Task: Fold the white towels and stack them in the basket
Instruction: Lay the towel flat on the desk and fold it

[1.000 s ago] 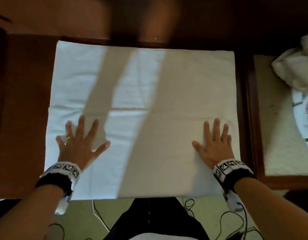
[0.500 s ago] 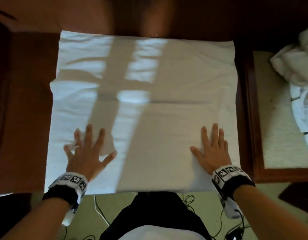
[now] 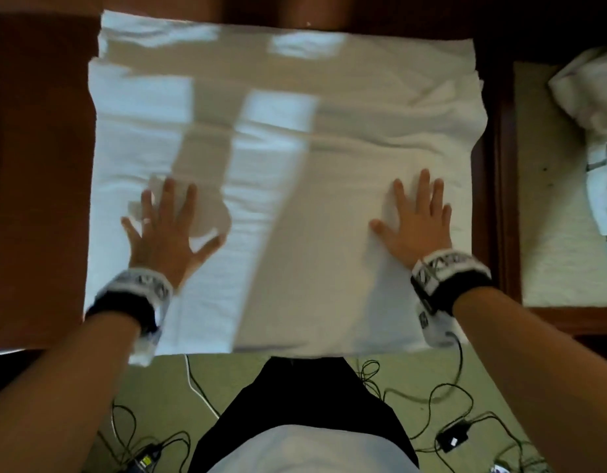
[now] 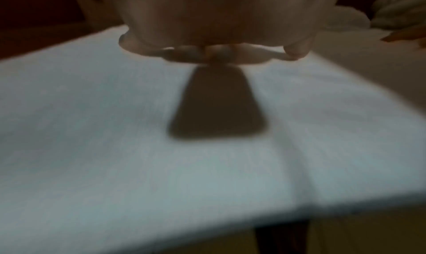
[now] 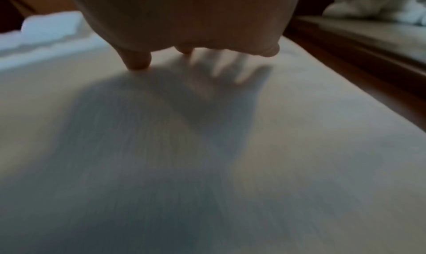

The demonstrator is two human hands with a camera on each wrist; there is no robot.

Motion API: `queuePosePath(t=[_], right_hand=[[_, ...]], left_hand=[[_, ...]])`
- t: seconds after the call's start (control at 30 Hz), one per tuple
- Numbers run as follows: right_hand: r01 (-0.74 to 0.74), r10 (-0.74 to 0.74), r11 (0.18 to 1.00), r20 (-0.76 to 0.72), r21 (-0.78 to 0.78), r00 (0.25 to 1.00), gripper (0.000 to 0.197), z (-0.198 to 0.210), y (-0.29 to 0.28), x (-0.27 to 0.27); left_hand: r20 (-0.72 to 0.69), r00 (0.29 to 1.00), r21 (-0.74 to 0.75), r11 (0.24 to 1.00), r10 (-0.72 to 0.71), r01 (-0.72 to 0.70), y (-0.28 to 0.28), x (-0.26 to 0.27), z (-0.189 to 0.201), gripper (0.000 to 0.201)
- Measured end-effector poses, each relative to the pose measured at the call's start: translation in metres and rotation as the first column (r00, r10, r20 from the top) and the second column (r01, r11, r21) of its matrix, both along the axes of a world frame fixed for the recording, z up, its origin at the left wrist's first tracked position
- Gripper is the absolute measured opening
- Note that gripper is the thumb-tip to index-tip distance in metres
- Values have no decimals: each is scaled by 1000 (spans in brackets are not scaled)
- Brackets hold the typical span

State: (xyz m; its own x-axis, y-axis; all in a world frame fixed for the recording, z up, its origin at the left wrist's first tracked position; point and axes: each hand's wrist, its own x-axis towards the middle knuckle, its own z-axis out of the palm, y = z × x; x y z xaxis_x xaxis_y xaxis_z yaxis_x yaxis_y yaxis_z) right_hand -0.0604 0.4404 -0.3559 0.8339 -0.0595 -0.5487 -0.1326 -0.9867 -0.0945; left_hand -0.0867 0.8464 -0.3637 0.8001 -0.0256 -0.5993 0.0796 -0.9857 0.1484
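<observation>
Both the left hand (image 3: 165, 230) and right hand (image 3: 419, 222) lie flat, fingers spread, on the white towel (image 3: 295, 138). Crumpled white towels (image 3: 588, 93) sit heaped to the right; whether a basket holds them I cannot tell.

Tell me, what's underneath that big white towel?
The white towel lies on a dark wooden table, visible around its edges. Whether anything else lies beneath it is hidden.
</observation>
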Motion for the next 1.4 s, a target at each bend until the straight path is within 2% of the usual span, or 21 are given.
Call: queuePosePath(t=[0.1, 0.17, 0.23, 0.43, 0.57, 0.7, 0.8, 0.87, 0.93, 1.0, 1.1, 1.17, 1.27, 1.4], right_hand=[[-11, 17, 999, -119, 52, 993, 82, 5, 5, -70], [-4, 12, 999, -176, 43, 984, 83, -2, 0, -88], [8, -5, 1000, -174, 21, 985, 86, -10, -3, -78], [48, -45, 998, -97, 27, 994, 85, -12, 1, -21], [201, -205, 973, 26, 117, 978, 76, -2, 0, -43], [321, -337, 941, 202, 106, 920, 63, -4, -24, -111], [454, -447, 889, 314, 57, 837, 42, -6, -50, -145], [557, -536, 831, 290, 13, 793, 36, -4, -59, -154], [641, -624, 768, 237, 7, 745, 40, 0, -62, -154], [744, -737, 666, 202, 56, 645, 44, 4, -62, -149], [878, -897, 442, 127, 186, 424, 37, 12, -67, -144], [904, -932, 362, 57, 229, 359, 25, 15, -72, -145], [895, -916, 399, 59, 200, 396, 17, 16, -73, -150], [849, -872, 479, 232, 224, 431, 18, 21, -72, -153]], left_hand=[[-100, 994, 7, 999, -31, 31, -3, -71, -4, 94], [-118, 993, 45, 999, -14, 20, 0, -87, -9, 92], [-92, 996, 98, 995, -15, 24, 1, -76, -15, 92], [-14, 998, 117, 991, -59, 61, -4, -19, -17, 90], [124, 989, 77, 995, -78, 69, -19, -40, -15, 89], [124, 983, 55, 990, -133, 127, -36, -92, -29, 86], [168, 980, 58, 994, -106, 97, -40, -106, -36, 84], [200, 975, 60, 994, -103, 92, -43, -106, -38, 85], [228, 968, 62, 994, -103, 91, -43, -108, -41, 85], [234, 968, 64, 995, -90, 77, -43, -110, -42, 87], [255, 966, 33, 999, -44, 37, -48, -109, -38, 89], [274, 961, 7, 1000, -22, 21, -50, -105, -37, 88], [300, 953, 11, 999, -46, 45, -48, -105, -40, 88], [332, 942, 14, 999, -39, 37, -47, -106, -44, 87]])
